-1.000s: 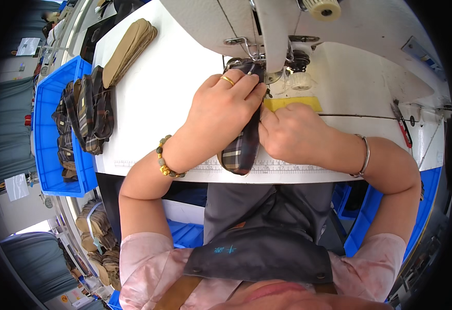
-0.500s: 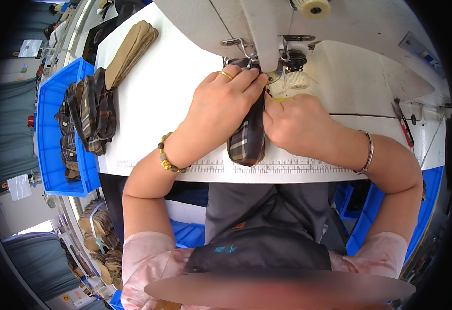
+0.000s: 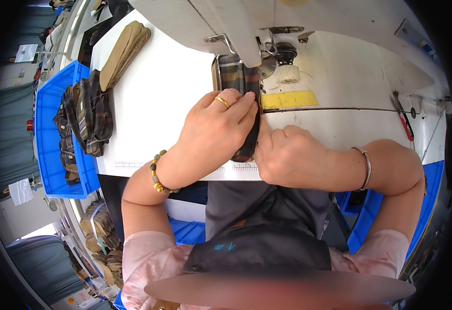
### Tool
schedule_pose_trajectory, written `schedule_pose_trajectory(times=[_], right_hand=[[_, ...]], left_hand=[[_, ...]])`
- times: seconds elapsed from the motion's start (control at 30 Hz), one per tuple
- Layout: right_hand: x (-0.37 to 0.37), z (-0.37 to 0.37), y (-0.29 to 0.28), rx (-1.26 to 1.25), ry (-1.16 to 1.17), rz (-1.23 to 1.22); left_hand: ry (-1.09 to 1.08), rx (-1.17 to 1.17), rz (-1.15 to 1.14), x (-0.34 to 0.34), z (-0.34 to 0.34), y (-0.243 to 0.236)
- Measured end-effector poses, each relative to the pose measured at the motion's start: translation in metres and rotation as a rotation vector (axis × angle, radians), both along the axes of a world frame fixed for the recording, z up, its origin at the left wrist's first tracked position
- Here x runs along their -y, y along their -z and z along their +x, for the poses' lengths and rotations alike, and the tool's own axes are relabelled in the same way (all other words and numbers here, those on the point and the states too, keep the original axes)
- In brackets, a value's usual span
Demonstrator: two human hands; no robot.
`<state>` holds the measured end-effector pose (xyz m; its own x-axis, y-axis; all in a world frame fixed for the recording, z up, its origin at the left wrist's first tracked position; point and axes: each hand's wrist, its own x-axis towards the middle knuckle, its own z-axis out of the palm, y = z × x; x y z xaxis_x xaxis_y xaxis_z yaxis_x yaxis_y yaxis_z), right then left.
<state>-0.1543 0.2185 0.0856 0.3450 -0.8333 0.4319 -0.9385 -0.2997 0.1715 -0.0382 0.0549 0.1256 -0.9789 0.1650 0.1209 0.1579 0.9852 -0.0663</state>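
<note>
A dark plaid shoe upper (image 3: 231,72) lies lengthwise on the white table, its far end beside the needle area of the sewing machine (image 3: 251,51). Over its middle rests my left hand (image 3: 213,121), fingers together and bent, pressing on the cloth. My right hand (image 3: 288,155) is curled at the upper's right edge, near the table's front, its index finger and thumb against the dark border. What those fingertips grip is partly hidden. Just past the right hand, a yellow strip (image 3: 289,99) lies flat on the machine bed.
At the left stands a blue bin (image 3: 48,139) with several plaid uppers (image 3: 89,113) spilling over its rim. A stack of tan insole-shaped pieces (image 3: 125,54) lies on the table's far left. Red-handled snips (image 3: 405,121) lie at the right. A printed ruler scale (image 3: 128,164) runs along the front edge.
Both hands have moved toward me, away from the needle. More of the upper's far part now shows, and the yellow strip is uncovered. The view has shifted slightly.
</note>
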Motion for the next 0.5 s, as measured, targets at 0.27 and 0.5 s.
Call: schedule_pose_trajectory(times=[0.27,0.5], right_hand=[[0.001,0.0,0.004,-0.079,-0.013,0.023],[0.001,0.001,0.003,-0.122,0.026,-0.001]], left_hand=[[0.094,-0.045,0.075,0.004,0.001,-0.002],[0.058,0.079,0.146,0.009,0.007,-0.006]])
